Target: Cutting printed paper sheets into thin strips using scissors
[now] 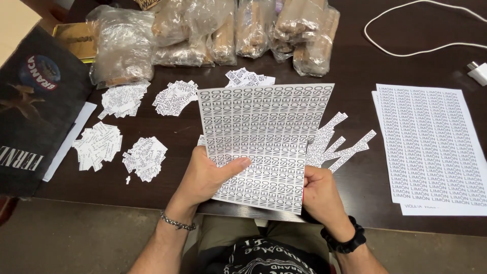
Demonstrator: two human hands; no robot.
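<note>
A white sheet [264, 132] printed with rows of small black labels is held over the near edge of a dark brown table [355, 61]. My left hand [205, 175] grips the sheet's lower left part, thumb on top. My right hand [319, 190] holds the lower right edge, where the paper is partly cut into a strip. Several cut strips [337, 144] of labels fan out on the table behind the sheet's right side.
Small piles of cut labels [144, 157] lie to the left. A stack of printed sheets [431, 147] lies at right. Clear plastic bags [218, 30] of brown sticks sit at the back. A black box [30, 111] is far left, a white cable [421, 25] and plug [478, 72] far right.
</note>
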